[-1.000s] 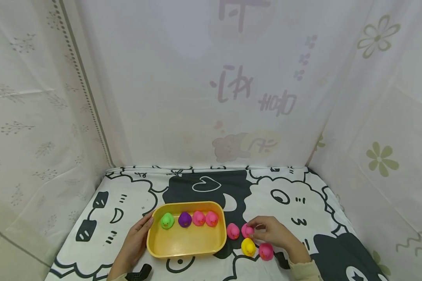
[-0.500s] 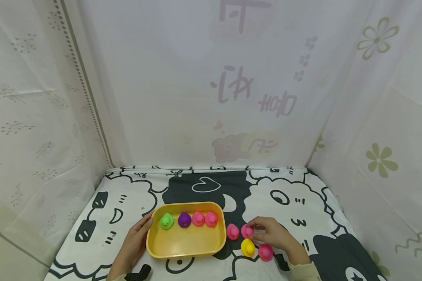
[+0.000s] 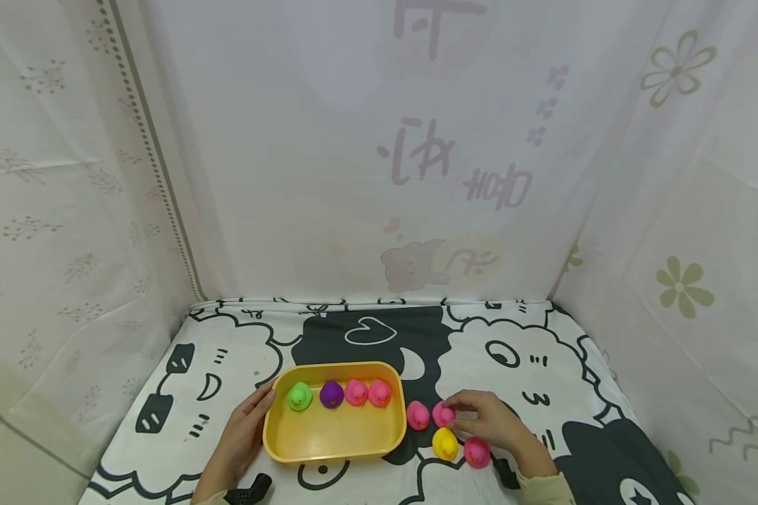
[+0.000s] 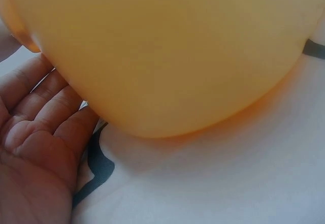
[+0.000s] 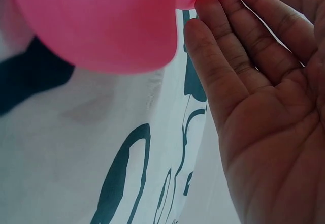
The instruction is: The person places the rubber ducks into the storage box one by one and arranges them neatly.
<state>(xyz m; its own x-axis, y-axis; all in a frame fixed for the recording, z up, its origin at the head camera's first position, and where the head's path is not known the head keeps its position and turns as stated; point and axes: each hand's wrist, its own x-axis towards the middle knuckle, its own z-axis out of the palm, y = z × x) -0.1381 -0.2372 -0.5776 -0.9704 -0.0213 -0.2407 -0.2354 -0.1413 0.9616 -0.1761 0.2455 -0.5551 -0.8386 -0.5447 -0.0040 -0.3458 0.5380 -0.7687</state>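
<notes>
My left hand (image 3: 245, 426) holds the left end of a yellow plastic tray (image 3: 335, 454), its thumb at the rim and its fingers (image 4: 66, 104) against the outer wall. On the right, my right hand (image 3: 489, 421) pinches a pink rubber duck (image 3: 442, 414) between thumb and fingers, low over the patterned cloth. Another pink duck (image 3: 417, 416) sits just left of it, beside the tray. Nearer the front are a yellow duck (image 3: 445, 444) and a deeper pink duck (image 3: 476, 452). In the right wrist view a pink duck (image 5: 101, 21) fills the upper left, partly cut off.
Along the tray's back wall stand a green duck (image 3: 300, 397), a purple duck (image 3: 331, 394) and two pink ducks, one of them the pink duck (image 3: 356, 392). A black-and-white cartoon cloth (image 3: 227, 344) covers the table. Pale printed curtains (image 3: 328, 175) enclose the back and sides.
</notes>
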